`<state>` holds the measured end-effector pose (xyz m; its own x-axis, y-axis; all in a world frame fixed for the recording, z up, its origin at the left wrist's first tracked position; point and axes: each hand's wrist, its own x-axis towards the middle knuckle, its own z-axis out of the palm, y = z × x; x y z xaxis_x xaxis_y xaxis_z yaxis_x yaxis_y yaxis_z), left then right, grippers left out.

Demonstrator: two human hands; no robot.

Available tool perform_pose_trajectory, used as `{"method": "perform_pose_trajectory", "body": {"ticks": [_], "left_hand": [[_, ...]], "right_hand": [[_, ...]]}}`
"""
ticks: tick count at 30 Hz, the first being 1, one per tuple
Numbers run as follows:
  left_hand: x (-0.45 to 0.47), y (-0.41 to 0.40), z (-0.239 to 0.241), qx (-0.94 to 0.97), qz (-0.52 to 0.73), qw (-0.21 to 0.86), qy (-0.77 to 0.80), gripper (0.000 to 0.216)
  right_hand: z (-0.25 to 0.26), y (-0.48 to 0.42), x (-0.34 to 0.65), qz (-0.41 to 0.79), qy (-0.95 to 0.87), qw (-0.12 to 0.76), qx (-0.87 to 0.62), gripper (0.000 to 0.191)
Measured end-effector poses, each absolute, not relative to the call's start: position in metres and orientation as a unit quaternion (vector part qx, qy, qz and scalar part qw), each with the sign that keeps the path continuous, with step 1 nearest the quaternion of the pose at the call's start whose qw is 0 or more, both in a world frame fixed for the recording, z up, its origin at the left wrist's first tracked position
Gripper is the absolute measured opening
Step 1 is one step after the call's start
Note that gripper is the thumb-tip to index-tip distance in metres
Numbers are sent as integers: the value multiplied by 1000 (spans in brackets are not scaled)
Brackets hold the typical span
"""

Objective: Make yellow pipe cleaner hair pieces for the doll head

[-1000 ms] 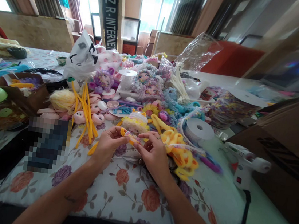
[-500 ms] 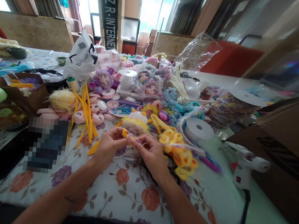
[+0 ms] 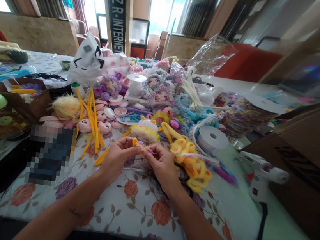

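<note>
Both hands meet over the near middle of the table, fingertips pinched together. Between them is a small yellow fuzzy piece with pastel trim (image 3: 135, 142), mostly covered by fingers. My left hand (image 3: 116, 156) is closed on its left end, and my right hand (image 3: 161, 164) pinches the trim side. Just beyond the fingers lies a doll head with yellow hair and small yellow ears (image 3: 146, 130). To the right of my right hand sits a heap of yellow fuzzy strips (image 3: 195, 162). Yellow fuzzy stems (image 3: 94, 121) lie beyond my left hand, across several doll faces (image 3: 105, 127).
A white glue gun (image 3: 258, 176) with a black cord stands at right beside a cardboard box (image 3: 311, 155). Behind the yellow heap is a white spool (image 3: 216, 139). Flat black objects lie on the floral tablecloth (image 3: 97, 210) at left. Dolls, trims and bags (image 3: 86, 63) crowd the back.
The small yellow piece has turned slightly between my fingers, and its yellow end now looks more rounded. My fingers have shifted a little; both hands stay in place.
</note>
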<state>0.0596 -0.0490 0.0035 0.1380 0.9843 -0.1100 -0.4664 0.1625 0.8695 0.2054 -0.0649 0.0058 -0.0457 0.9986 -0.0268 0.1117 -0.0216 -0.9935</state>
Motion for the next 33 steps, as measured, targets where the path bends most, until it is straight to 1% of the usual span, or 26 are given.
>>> {"method": "perform_pose_trajectory", "body": {"ticks": [6, 11, 17, 24, 33], "left_hand": [[59, -49, 3, 351, 544, 672, 360, 15], [58, -49, 4, 347, 542, 674, 362, 16], [58, -48, 4, 341, 544, 672, 369, 16], [58, -49, 2, 348, 551, 658, 377, 17], [59, -50, 5, 326, 535, 672, 394, 20]], "right_hand": [[7, -65, 206, 493, -537, 451, -515, 29], [8, -64, 208, 479, -551, 458, -507, 28], [9, -64, 208, 487, -551, 446, -510, 28], [9, -63, 209, 422, -579, 453, -531, 28], [6, -61, 209, 390, -602, 468, -516, 23]]}}
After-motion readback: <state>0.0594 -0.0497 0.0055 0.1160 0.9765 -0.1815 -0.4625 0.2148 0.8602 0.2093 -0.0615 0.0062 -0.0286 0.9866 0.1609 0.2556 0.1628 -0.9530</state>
